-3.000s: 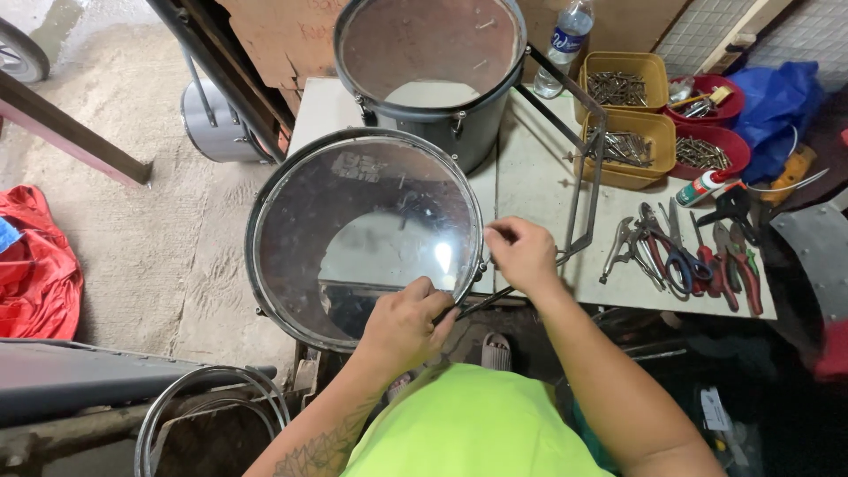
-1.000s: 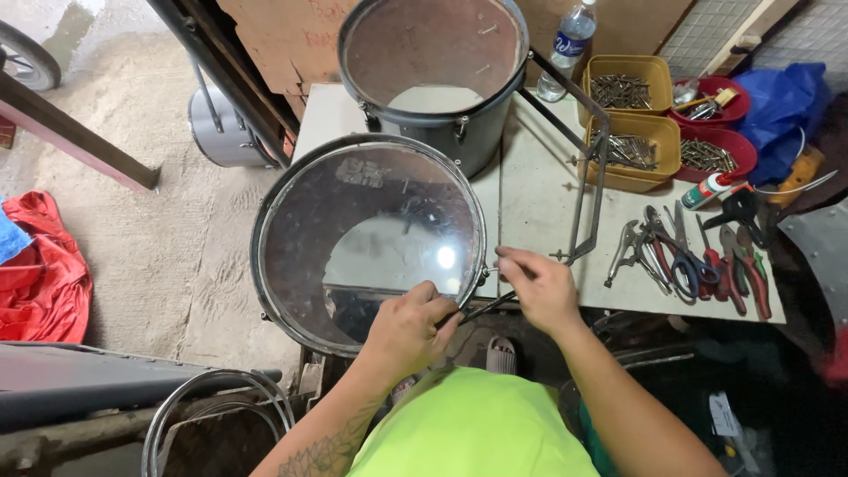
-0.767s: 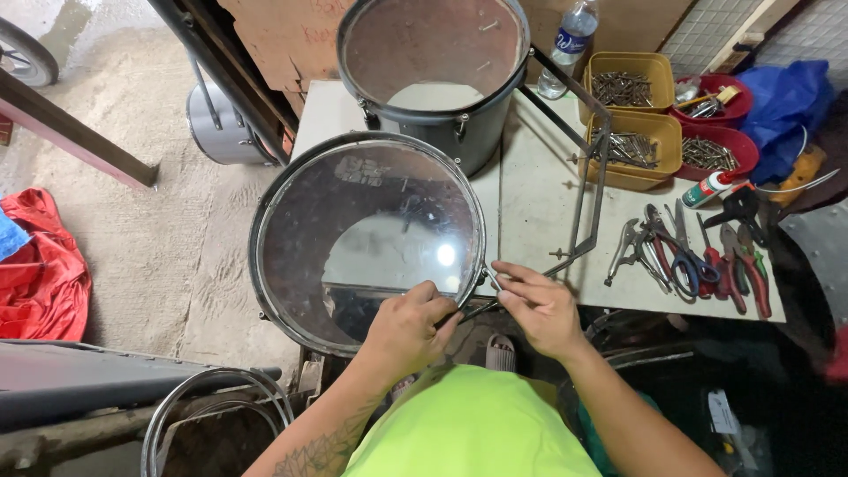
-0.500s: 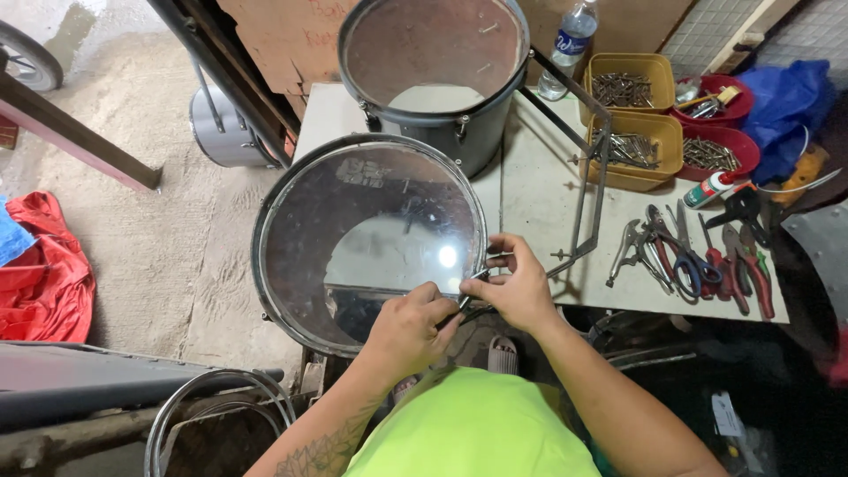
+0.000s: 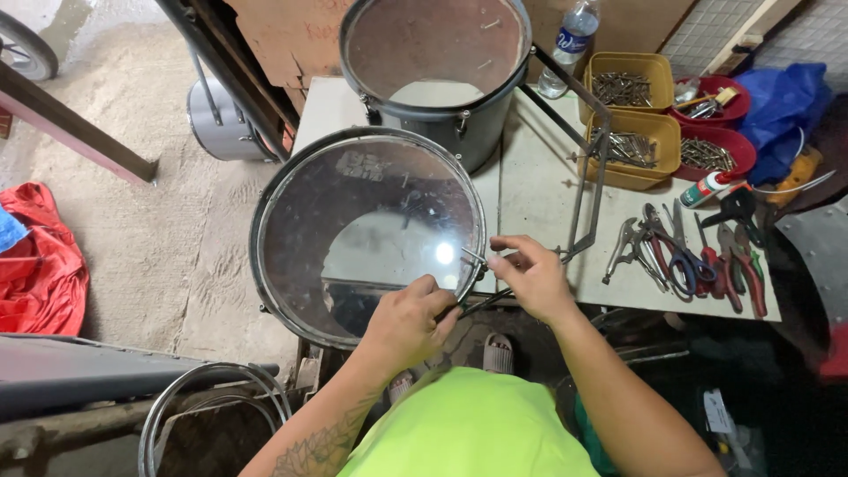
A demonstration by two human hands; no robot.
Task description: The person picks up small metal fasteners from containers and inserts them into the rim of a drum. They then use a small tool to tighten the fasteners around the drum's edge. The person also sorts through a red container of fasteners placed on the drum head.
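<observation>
My left hand (image 5: 408,320) grips the drum's (image 5: 367,231) rim at five o'clock. My right hand (image 5: 528,276), at four o'clock, pinches a thin rod (image 5: 473,256) against it. The drum overhangs the worktop (image 5: 539,190).

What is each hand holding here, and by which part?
Left hand grips the drum at its near rim; right hand pinches a thin metal rod by its end.

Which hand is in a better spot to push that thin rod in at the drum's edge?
Probably the right hand: its fingertips pinch the thin rod right at the drum rim, while the left hand steadies the hoop below.
</observation>
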